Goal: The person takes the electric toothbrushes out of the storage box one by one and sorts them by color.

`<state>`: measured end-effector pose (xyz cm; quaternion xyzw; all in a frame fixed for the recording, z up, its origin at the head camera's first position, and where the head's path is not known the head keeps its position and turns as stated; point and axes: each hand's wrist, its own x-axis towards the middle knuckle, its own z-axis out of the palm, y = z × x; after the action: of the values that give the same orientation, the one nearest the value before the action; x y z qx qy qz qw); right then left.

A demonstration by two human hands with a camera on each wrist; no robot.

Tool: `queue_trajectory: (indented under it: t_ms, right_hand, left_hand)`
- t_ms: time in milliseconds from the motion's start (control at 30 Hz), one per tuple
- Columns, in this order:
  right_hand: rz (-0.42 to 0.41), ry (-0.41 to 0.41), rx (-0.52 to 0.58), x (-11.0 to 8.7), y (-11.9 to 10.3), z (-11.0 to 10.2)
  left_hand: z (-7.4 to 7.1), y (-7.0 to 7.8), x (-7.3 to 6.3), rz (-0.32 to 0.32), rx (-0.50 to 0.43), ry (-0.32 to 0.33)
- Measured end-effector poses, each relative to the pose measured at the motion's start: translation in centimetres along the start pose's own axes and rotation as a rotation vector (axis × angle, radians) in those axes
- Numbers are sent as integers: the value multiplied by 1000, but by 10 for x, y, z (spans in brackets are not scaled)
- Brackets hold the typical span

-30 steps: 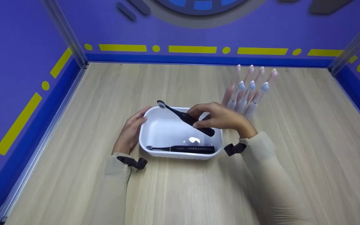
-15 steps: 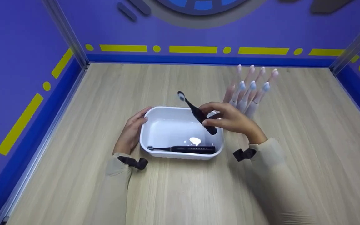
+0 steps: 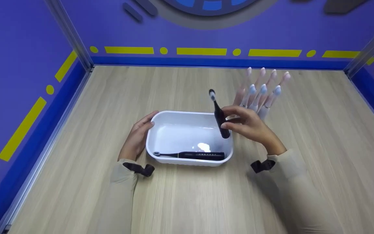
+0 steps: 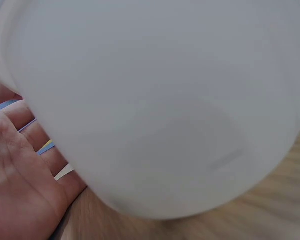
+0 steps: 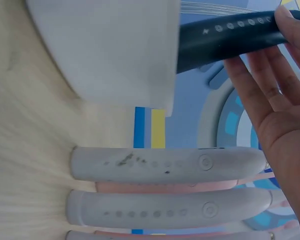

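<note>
A white plastic bin (image 3: 180, 130) stands on the table, with a black electric toothbrush (image 3: 201, 155) lying along its near wall. My left hand (image 3: 137, 136) holds the bin's left end, thumb at the rim and fingers along the outside; the bin's wall hides the fingertips in the left wrist view. Over the bin's right end my right hand (image 3: 247, 125) pinches a second black electric toothbrush (image 3: 219, 117) between thumb and fingers. Its brush head points up and away, and its handle's lower end overlaps the rim. A row of button marks shows on this handle in the right wrist view.
White electric toothbrushes (image 5: 165, 164) with blue-tipped heads stand upright just beyond the right hand. Pink ones (image 3: 286, 77) stand upright behind them. Blue-purple panels (image 3: 203, 35) with yellow marks enclose the wooden table (image 3: 180, 201) at the back and sides.
The right hand has moved right with its toothbrush, from over the bin's middle to its right end. The toothbrush has turned from slanting left to nearly upright. The left hand stays at the bin.
</note>
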<state>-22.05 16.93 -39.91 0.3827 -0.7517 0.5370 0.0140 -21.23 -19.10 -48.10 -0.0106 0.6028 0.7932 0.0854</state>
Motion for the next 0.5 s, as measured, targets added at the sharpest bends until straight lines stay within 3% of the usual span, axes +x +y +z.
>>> queue_trajectory:
  t_ms: [200,500]
  right_hand:
    - [-9,137,56,-6,2,-2]
    - [-42,203,68,-16,6,-10]
  left_hand:
    - [0,0,1,-13,-9,0]
    - [0,-1,2,-16,-25,7]
